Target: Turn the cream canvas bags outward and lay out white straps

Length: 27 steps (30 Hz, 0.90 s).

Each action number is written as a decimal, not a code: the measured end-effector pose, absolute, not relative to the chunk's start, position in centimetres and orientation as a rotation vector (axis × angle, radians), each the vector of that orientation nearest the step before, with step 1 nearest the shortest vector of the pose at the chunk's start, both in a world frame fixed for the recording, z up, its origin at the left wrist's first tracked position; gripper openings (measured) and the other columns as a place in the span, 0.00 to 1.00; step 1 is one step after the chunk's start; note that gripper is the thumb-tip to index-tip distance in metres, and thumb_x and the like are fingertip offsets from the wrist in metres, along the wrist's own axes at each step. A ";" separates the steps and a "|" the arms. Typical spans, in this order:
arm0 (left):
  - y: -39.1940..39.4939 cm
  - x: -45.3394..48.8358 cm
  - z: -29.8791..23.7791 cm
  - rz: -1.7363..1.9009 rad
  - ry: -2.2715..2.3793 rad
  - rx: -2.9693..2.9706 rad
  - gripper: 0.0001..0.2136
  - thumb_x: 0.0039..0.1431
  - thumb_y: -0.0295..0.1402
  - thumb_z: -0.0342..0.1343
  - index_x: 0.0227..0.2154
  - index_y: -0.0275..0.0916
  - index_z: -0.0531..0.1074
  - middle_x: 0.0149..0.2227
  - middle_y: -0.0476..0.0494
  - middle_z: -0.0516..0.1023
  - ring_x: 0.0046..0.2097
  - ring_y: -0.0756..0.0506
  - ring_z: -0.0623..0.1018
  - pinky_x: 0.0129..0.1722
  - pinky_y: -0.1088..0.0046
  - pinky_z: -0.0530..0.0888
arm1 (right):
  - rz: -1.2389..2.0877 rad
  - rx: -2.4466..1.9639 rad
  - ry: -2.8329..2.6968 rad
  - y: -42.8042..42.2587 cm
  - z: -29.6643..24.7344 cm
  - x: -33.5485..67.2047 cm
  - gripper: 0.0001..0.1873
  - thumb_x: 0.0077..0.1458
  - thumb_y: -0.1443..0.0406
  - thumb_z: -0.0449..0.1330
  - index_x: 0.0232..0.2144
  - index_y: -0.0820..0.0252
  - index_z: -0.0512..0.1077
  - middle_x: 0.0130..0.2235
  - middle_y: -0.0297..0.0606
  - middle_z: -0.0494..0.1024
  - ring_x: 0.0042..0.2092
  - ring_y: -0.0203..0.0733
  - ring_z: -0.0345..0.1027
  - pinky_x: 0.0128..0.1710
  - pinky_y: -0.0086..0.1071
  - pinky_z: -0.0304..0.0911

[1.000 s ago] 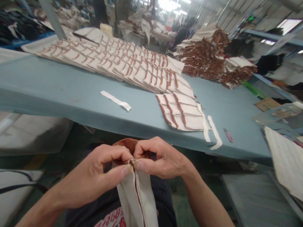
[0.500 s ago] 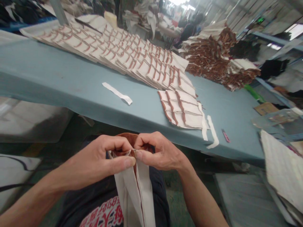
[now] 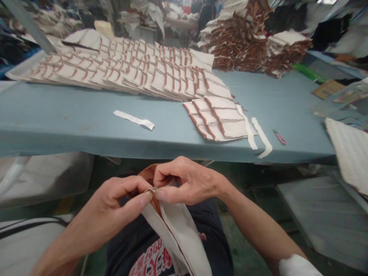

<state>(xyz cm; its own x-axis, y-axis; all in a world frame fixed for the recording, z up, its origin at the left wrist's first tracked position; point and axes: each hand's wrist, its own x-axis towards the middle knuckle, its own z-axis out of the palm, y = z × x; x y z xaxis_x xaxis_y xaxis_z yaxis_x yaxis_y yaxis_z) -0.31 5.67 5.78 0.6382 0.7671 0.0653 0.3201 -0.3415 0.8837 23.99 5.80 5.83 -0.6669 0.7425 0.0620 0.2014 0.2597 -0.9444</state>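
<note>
Below both hands (image 3: pixel 112 204) (image 3: pixel 188 182) pinching beige cloth (image 3: pixel 184 226), dark garment (image 3: pixel 129 241), red characters (image 3: pixel 152 258), partly covered

Cream cloth (image 3: pixel 186 226): lower end cut off by bottom edge; pinched rim partly covered by fingers (image 3: pixel 138 184).
Red lettering (image 3: pixel 153 257): partly covered by cloth.
Brown-edged stack (image 3: pixel 238 40): top cut off.

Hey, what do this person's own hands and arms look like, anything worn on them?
The left hand and right hand wear no gloves, and no ring or watch shows. What looks like a white sleeve covers part of the right arm; the left forearm is bare.
</note>
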 end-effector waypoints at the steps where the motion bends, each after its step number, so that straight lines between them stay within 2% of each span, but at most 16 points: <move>1: 5.5 -0.2 5.7 0.629 0.877 1.960 0.14 0.68 0.35 0.57 0.25 0.42 0.78 0.22 0.55 0.77 0.24 0.51 0.75 0.25 0.80 0.70 | 1.395 -0.851 -2.053 5.7 6.0 23.9 0.09 0.59 0.59 0.62 0.31 0.56 0.69 0.29 0.26 0.69 0.29 0.33 0.58 0.33 0.29 0.56; 4: 5.0 0.1 5.6 0.706 0.942 2.046 0.15 0.64 0.32 0.53 0.20 0.42 0.66 0.19 0.57 0.65 0.21 0.53 0.66 0.22 0.78 0.62 | 1.314 -0.904 -2.107 5.3 6.3 23.4 0.08 0.57 0.59 0.62 0.32 0.55 0.68 0.29 0.25 0.68 0.29 0.33 0.59 0.33 0.30 0.55; 7: 4.6 0.3 5.4 0.813 0.953 2.105 0.15 0.63 0.29 0.52 0.20 0.43 0.62 0.19 0.58 0.61 0.20 0.53 0.63 0.21 0.77 0.59 | 1.246 -0.972 -2.136 4.9 6.7 23.0 0.11 0.57 0.59 0.64 0.30 0.54 0.65 0.27 0.24 0.64 0.28 0.33 0.57 0.32 0.31 0.51; 11: 4.6 -0.4 5.1 0.828 0.922 2.081 0.17 0.69 0.29 0.54 0.22 0.42 0.66 0.21 0.56 0.69 0.23 0.52 0.70 0.25 0.77 0.65 | 1.253 -0.952 -2.125 4.8 6.8 22.6 0.15 0.57 0.57 0.65 0.28 0.54 0.64 0.28 0.24 0.65 0.29 0.33 0.57 0.32 0.32 0.51; 14: 4.8 -1.6 5.3 0.657 0.915 2.020 0.21 0.77 0.36 0.53 0.23 0.42 0.70 0.23 0.53 0.74 0.24 0.50 0.73 0.26 0.76 0.69 | 1.287 -0.971 -2.096 4.8 6.7 22.5 0.16 0.59 0.56 0.65 0.28 0.55 0.64 0.29 0.25 0.67 0.30 0.33 0.59 0.34 0.32 0.52; 17: 5.0 -2.5 6.0 0.543 0.959 2.010 0.24 0.80 0.43 0.51 0.25 0.41 0.75 0.25 0.49 0.78 0.28 0.47 0.76 0.29 0.74 0.73 | 1.326 -0.971 -2.091 4.9 6.5 22.5 0.17 0.60 0.54 0.64 0.27 0.55 0.65 0.28 0.25 0.67 0.30 0.33 0.58 0.33 0.32 0.51; 21: 5.4 -3.0 7.1 0.455 0.958 2.063 0.21 0.79 0.43 0.52 0.31 0.43 0.81 0.31 0.48 0.85 0.34 0.45 0.82 0.37 0.75 0.79 | 1.308 -0.979 -2.119 5.1 6.3 22.5 0.18 0.62 0.54 0.64 0.27 0.56 0.65 0.28 0.25 0.66 0.29 0.32 0.57 0.33 0.33 0.50; 27: 6.5 -2.1 8.4 0.369 0.911 2.171 0.12 0.68 0.34 0.58 0.32 0.45 0.86 0.27 0.54 0.86 0.26 0.49 0.81 0.26 0.80 0.73 | 1.286 -1.091 -2.195 5.0 7.3 22.4 0.12 0.60 0.59 0.66 0.29 0.56 0.69 0.27 0.24 0.67 0.30 0.33 0.58 0.34 0.33 0.50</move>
